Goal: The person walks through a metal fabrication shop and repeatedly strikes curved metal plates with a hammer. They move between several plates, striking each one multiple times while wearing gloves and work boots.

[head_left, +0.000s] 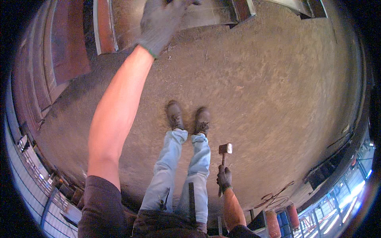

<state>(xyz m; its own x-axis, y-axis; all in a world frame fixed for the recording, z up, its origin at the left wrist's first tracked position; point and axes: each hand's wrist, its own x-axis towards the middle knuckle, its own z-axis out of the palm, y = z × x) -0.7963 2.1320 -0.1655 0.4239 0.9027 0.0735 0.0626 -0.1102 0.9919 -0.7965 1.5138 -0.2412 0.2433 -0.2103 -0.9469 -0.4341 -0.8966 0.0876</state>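
My left hand (160, 25), in a grey work glove with a green cuff, reaches far forward to the top of the view. Its fingers look stretched out, though they are blurred and partly cut off by the upper edge. Behind it lies a large metal plate piece (208, 15) with raised edges; whether the glove touches it, I cannot tell. Low beside my right leg, my right hand (224, 177), also gloved, is closed around the handle of a sledgehammer (226, 148). The hammer's blocky metal head points up and forward, clear of the metal piece.
Rust-brown steel sections (67, 43) stand at the left, and another metal piece (303, 7) is at the far right. Two reddish cylinders (272, 224) and a looped hose (274, 200) sit behind on the right. My boots (174, 114) stand on the brown, dusty floor (274, 91).
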